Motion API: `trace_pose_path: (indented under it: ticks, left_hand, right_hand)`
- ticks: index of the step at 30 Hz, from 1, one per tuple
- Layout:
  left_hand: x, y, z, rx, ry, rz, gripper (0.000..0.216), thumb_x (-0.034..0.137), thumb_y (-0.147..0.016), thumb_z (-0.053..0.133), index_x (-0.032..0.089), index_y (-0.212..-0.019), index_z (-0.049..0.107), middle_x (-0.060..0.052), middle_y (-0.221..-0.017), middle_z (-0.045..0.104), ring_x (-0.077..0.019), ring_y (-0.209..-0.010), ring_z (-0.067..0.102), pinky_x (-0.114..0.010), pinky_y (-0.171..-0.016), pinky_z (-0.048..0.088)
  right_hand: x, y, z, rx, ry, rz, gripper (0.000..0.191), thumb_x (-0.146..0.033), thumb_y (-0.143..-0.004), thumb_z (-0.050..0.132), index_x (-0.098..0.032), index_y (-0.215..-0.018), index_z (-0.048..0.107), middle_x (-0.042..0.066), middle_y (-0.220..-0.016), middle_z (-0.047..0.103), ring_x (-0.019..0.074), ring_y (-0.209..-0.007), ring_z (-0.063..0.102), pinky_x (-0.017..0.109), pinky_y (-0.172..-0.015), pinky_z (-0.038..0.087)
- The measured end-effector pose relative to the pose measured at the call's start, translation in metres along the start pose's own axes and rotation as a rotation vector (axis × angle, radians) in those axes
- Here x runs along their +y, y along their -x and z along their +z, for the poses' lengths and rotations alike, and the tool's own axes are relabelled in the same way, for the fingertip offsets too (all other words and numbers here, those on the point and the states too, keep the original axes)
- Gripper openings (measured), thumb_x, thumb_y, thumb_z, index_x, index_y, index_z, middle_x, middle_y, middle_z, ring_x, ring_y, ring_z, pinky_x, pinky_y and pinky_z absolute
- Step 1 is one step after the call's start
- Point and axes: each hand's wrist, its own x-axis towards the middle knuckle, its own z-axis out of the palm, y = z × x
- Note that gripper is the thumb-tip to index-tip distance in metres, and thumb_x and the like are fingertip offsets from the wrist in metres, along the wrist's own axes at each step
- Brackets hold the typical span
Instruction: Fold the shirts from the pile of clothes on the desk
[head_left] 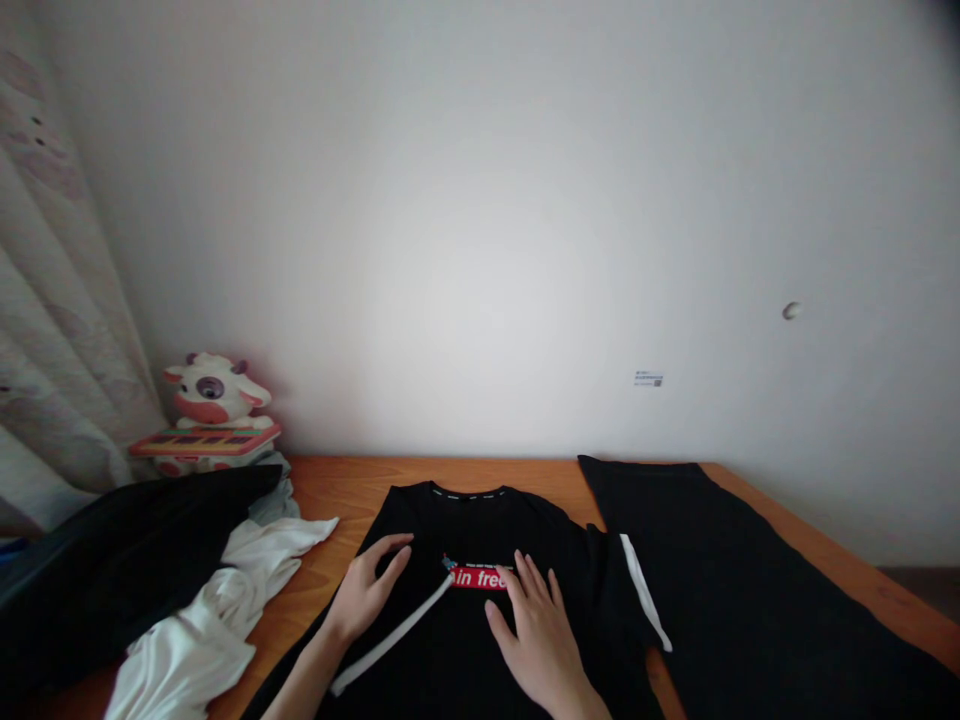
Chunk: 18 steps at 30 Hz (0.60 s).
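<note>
A black T-shirt [427, 650] lies on the wooden table in front of me, its collar toward the wall. White lettering on a red printed patch [471, 577] crosses its chest. One sleeve is folded inward, so its white cuff band [397, 638] runs diagonally over the front; the other sleeve spreads to the right. My left hand [369, 588] is over the shirt's left side, thumb and fingers apart, with nothing held. Spread flat on the chest, my right hand [534, 625] partly covers the patch.
At right, a flat black garment [720, 580] covers much of the table [341, 485]. A white garment [202, 620] and a dark garment [112, 560] are heaped at left. Behind them stands a cow-shaped toy keyboard [214, 415], near a curtain [60, 300] and the wall [480, 230].
</note>
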Motion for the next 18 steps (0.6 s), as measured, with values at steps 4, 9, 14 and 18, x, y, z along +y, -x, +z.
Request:
trace_pose_path:
  ticks: [4, 9, 14, 18]
  left_hand:
    - [0.006, 0.003, 0.001, -0.043, -0.083, 0.011, 0.039, 0.048, -0.096, 0.048, 0.023, -0.112, 0.073, -0.007, -0.113, 0.077, -0.0269, -0.108, 0.071, -0.040, -0.099, 0.054]
    - [0.034, -0.002, 0.041, -0.134, -0.388, 0.104, 0.040, 0.033, -0.095, 0.047, 0.018, -0.126, 0.067, -0.014, -0.147, 0.058, -0.0296, -0.136, 0.054, -0.051, -0.115, 0.041]
    - [0.089, -0.003, 0.093, -0.297, -0.416, 0.178, 0.044, 0.028, -0.097, 0.044, 0.016, -0.137, 0.060, -0.015, -0.155, 0.048, -0.0322, -0.145, 0.043, -0.053, -0.119, 0.033]
    - [0.107, 0.003, 0.117, -0.346, -0.391, 0.205, 0.047, 0.035, -0.101, 0.041, 0.018, -0.142, 0.057, -0.015, -0.159, 0.041, -0.0338, -0.149, 0.035, -0.058, -0.120, 0.029]
  right_hand:
    - [0.009, -0.001, 0.010, 0.102, -0.052, -0.036, 0.049, -0.049, -0.100, 0.045, -0.023, -0.138, 0.061, 0.012, -0.152, 0.051, 0.0312, -0.144, 0.043, 0.059, -0.120, 0.030]
    - [0.014, -0.005, 0.018, 0.245, -0.230, -0.015, 0.047, -0.049, -0.101, 0.042, -0.021, -0.134, 0.061, 0.013, -0.141, 0.062, 0.0306, -0.135, 0.054, 0.058, -0.117, 0.036]
    - [0.018, -0.014, 0.010, 0.394, -0.490, 0.114, 0.050, -0.051, -0.101, 0.035, -0.017, -0.130, 0.059, 0.016, -0.131, 0.067, 0.0273, -0.124, 0.063, 0.046, -0.106, 0.051]
    - [0.019, -0.013, 0.002, 0.435, -0.577, 0.176, 0.049, -0.053, -0.100, 0.036, -0.018, -0.124, 0.059, 0.017, -0.126, 0.068, 0.0282, -0.119, 0.064, 0.045, -0.104, 0.051]
